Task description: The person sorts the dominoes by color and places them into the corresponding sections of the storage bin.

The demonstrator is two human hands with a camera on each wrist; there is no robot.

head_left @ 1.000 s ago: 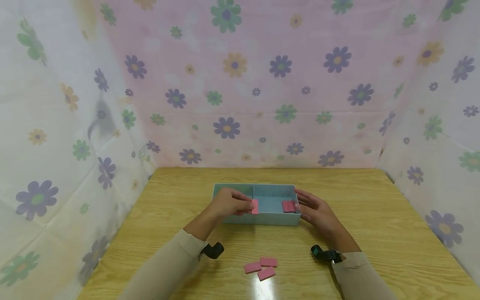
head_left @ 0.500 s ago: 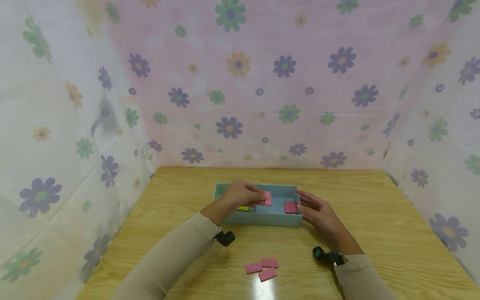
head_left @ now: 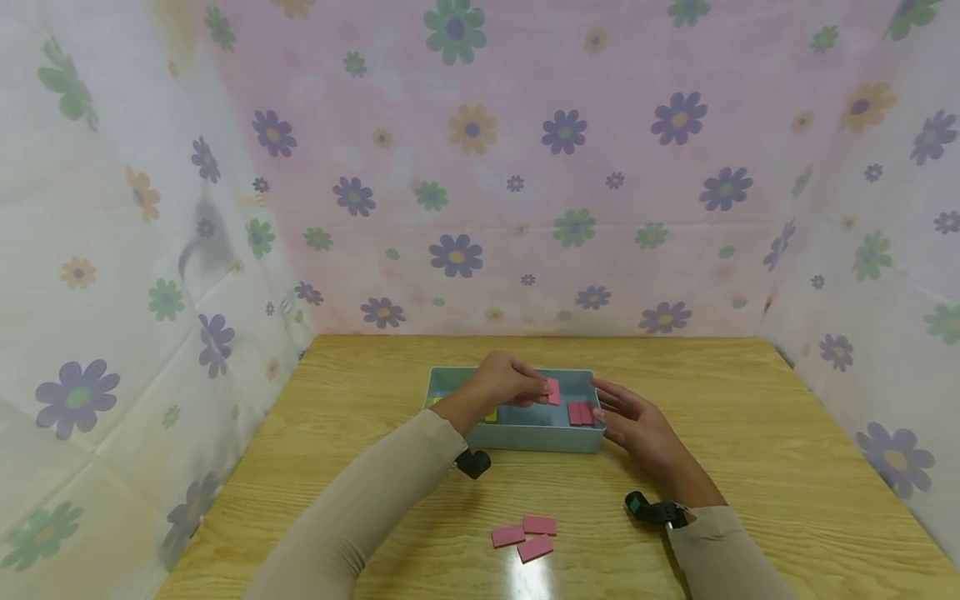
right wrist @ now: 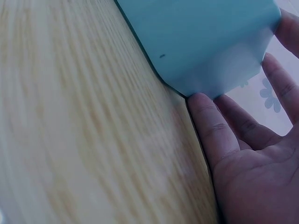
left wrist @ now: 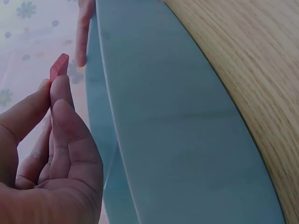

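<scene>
My left hand (head_left: 508,382) pinches a small flat pink tile (head_left: 553,392) between thumb and fingertips, above the right compartment of a pale blue divided box (head_left: 547,439). In the left wrist view that tile (left wrist: 59,66) shows edge-on, clear of the box wall (left wrist: 173,107). Several pink tiles (head_left: 580,413) stand side by side at the right end of the same compartment. My right hand (head_left: 637,423) touches the box's right end with fairly straight fingers; the right wrist view shows its fingertips (right wrist: 203,102) against the end wall. Yellow pieces (head_left: 491,415) in the left compartment are partly hidden by the left forearm.
Three loose pink tiles (head_left: 523,535) lie on the wooden table (head_left: 600,550) in front of the box, between the forearms. Flower-patterned cloth (head_left: 495,167) surrounds the table at the back and sides. A black camera is worn on each wrist.
My left hand has moved to the right over the box with the pink tile, from near the divider to above the right compartment. Yellow pieces have come into sight. The right hand stays put.
</scene>
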